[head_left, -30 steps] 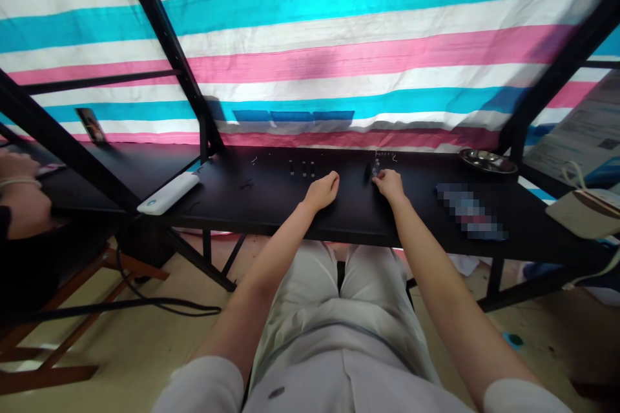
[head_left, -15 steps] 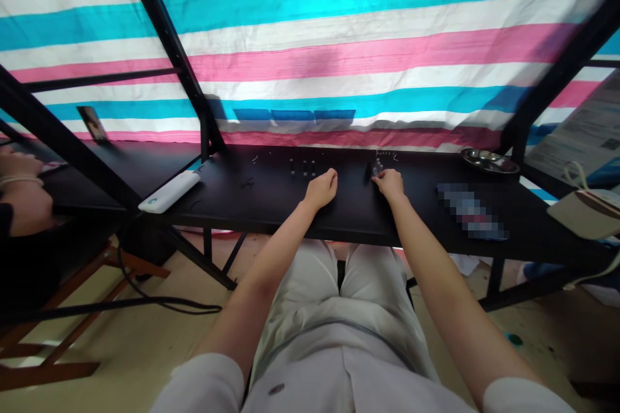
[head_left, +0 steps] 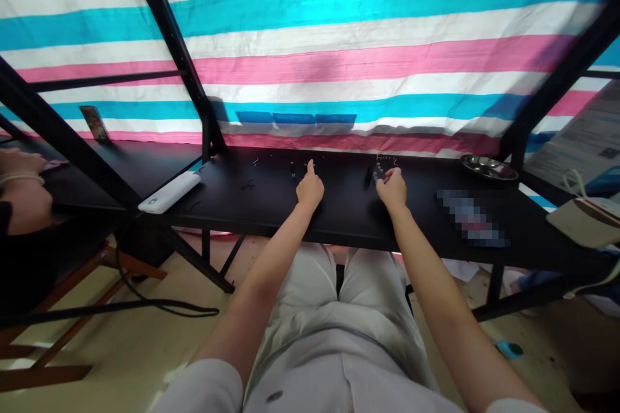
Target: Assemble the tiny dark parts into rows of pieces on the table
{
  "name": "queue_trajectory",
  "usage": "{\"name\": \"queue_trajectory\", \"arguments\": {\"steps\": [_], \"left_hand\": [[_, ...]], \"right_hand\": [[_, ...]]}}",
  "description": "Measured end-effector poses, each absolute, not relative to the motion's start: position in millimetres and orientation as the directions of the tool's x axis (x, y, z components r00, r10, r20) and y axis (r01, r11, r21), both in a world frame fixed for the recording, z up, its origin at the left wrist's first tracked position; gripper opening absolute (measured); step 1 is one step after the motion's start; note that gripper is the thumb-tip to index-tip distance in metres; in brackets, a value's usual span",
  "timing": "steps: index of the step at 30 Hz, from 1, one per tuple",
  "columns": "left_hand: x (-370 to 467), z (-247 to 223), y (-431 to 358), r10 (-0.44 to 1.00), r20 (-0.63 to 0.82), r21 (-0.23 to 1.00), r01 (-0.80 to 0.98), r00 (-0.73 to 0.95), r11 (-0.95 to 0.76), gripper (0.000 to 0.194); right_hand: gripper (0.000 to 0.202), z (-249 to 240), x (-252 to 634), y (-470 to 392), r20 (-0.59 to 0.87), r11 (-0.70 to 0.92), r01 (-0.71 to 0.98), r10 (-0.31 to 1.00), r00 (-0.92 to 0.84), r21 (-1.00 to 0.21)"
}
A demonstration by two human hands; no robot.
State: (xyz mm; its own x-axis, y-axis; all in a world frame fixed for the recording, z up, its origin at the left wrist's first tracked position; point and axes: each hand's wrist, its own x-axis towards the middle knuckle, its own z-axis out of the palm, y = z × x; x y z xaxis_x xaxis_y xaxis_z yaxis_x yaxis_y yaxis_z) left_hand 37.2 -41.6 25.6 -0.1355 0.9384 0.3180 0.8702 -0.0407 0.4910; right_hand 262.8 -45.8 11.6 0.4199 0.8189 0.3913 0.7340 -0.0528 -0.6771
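Note:
My left hand [head_left: 310, 190] is over the middle of the black table, its index finger stretched forward and the other fingers curled. That fingertip is at two small dark cylinders and partly covers them; whether it touches them I cannot tell. A similar small dark cylinder [head_left: 292, 169] stands just to the left. My right hand [head_left: 393, 188] is closed, thumb and index finger pinched beside a cluster of small clear pieces [head_left: 378, 171]. What the pinch holds is too small to make out. A dark upright piece [head_left: 369, 175] is left of the cluster.
Several tiny pale pieces [head_left: 386, 157] lie near the table's back edge. Thin dark bits [head_left: 248, 184] and a long white device [head_left: 169, 193] are on the left. To the right are a shiny metal dish [head_left: 489, 167] and a blurred-out flat item [head_left: 471, 218]. Another person's hand [head_left: 22, 168] is at far left.
My left hand has moved slightly left, and its index finger has stretched out from a fist toward the cylinders. My right hand has drawn back a little from the clear pieces.

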Motion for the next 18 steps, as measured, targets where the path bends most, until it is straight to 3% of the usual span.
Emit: {"name": "queue_trajectory", "arguments": {"steps": [10,18], "left_hand": [[37,26,-38,0.962,0.265,0.412,0.91,-0.066,-0.051,0.062],[39,24,-35,0.961,0.267,0.406,0.913,-0.078,-0.039,0.053]], "right_hand": [[0.016,14,251,-54,0.554,0.096,0.765,0.747,0.368,-0.637],[0.01,10,245,-53,0.656,0.23,0.793,0.708,0.261,-0.564]]}}
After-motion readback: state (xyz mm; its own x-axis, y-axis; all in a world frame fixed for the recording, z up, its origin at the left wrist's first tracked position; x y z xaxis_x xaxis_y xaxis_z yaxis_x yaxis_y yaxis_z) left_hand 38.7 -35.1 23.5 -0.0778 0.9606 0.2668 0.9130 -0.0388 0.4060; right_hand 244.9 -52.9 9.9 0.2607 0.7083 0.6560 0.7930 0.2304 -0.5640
